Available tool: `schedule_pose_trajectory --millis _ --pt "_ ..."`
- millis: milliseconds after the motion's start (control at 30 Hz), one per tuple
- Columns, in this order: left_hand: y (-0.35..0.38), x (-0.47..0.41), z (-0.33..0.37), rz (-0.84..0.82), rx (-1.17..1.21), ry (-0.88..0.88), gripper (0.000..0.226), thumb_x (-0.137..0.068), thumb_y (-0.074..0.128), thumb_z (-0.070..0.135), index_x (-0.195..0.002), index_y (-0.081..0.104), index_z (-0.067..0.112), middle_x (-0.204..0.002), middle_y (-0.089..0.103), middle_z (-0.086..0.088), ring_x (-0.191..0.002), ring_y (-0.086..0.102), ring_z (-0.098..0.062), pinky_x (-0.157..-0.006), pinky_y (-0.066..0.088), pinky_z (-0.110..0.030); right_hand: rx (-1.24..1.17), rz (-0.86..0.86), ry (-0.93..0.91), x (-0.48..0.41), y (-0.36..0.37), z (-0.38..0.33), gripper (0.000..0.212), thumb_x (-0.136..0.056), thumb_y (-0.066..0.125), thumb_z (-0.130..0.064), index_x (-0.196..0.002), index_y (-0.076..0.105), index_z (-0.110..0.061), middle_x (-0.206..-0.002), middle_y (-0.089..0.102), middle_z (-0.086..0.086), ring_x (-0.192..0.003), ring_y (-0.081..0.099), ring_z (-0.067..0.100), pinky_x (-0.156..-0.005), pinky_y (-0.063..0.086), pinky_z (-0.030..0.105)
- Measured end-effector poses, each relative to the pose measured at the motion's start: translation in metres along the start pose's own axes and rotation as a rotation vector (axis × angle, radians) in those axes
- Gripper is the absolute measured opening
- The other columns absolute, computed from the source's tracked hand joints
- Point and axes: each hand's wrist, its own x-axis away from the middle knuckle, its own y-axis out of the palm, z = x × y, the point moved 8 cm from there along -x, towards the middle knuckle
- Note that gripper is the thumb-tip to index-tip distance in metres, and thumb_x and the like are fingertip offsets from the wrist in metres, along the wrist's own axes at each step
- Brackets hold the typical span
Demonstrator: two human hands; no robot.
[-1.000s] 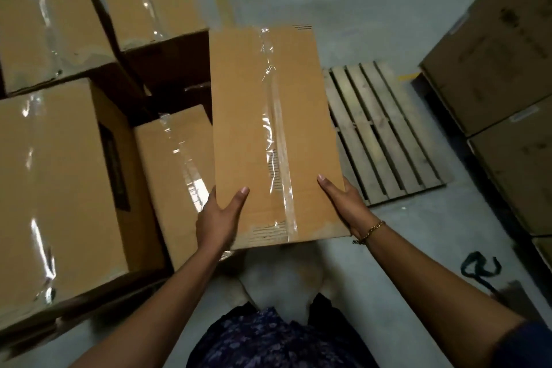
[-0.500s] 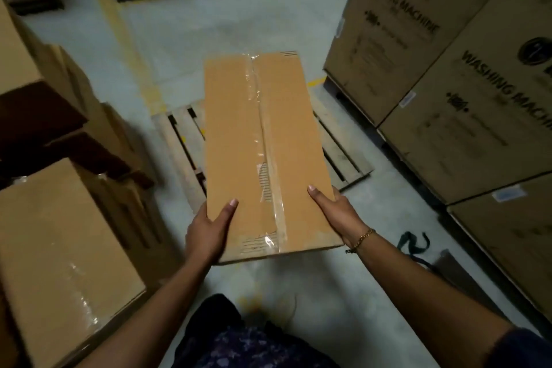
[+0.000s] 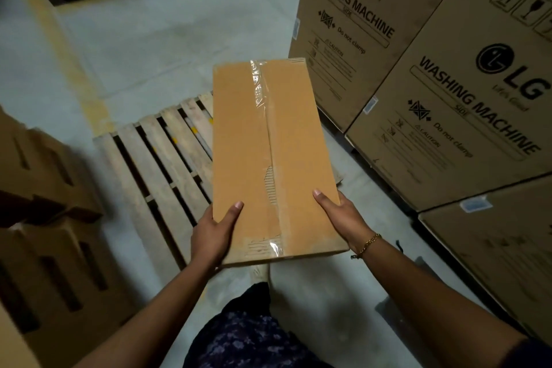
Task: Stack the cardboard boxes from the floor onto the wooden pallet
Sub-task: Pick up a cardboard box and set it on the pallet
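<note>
Concrete floor [image 3: 149,39] stretches between washing-machine cartons [image 3: 448,105] and the wooden pallet [image 3: 155,164]. Left hand [image 3: 213,236] and right hand [image 3: 343,218] each grip a near corner of the cardboard box [image 3: 268,158], held in the air over the pallet's right edge. Gripped only at its near end, it could dip forward — or land overhanging that edge. Half a second ago the pallet lay farther ahead; the cartons stood farther off.

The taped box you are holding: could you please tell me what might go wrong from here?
The left hand and right hand hold the box only at its near end, so its far end could dip or slip. The pallet has open gaps between slats; a corner might catch there.
</note>
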Motion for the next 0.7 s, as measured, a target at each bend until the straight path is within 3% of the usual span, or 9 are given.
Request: schedule_pose_trajectory --millis 233,400,600,700 --pt "0.05 -0.058 0.05 0.024 -0.042 -0.051 0.068 -0.087 0.056 0.078 -0.136 0.06 0.031 -0.111 0.071 0.005 -0.099 0.069 -0.023 -0.091 0.057 -0.046 0.021 -0.053 0.005 -0.082 -0.037 -0.038 0.051 -0.087 0.066 -0.067 -0.13 0.057 -0.04 -0.124 0.07 -0.007 -0.111 0.067 0.017 -0.1 0.056 0.044" --pt "0.086 -0.083 0.077 0.058 -0.044 -0.097 0.08 -0.081 0.053 0.086 -0.138 0.059 0.031 -0.115 0.073 0.003 -0.1 0.069 -0.024 -0.092 0.057 -0.047 0.043 -0.094 0.028 -0.138 -0.067 -0.055 0.055 -0.086 0.067 -0.067 -0.132 0.058 -0.038 -0.127 0.068 -0.006 -0.114 0.065 0.017 -0.103 0.054 0.045" --pt "0.156 -0.11 0.106 0.135 0.006 -0.163 0.072 -0.088 0.056 0.077 -0.14 0.059 0.028 -0.118 0.073 -0.001 -0.098 0.068 -0.024 -0.092 0.056 -0.045 0.123 -0.189 0.018 -0.221 -0.115 -0.073 0.057 -0.086 0.067 -0.067 -0.13 0.06 -0.032 -0.126 0.068 -0.006 -0.115 0.065 0.017 -0.105 0.053 0.046" --pt "0.191 -0.117 0.12 0.199 0.024 -0.219 0.074 -0.088 0.056 0.078 -0.141 0.058 0.026 -0.12 0.072 -0.003 -0.103 0.069 -0.028 -0.093 0.056 -0.047 0.179 -0.257 0.001 -0.264 -0.138 -0.086 0.047 -0.087 0.066 -0.066 -0.125 0.059 -0.039 -0.124 0.068 -0.009 -0.116 0.064 0.016 -0.106 0.052 0.044"
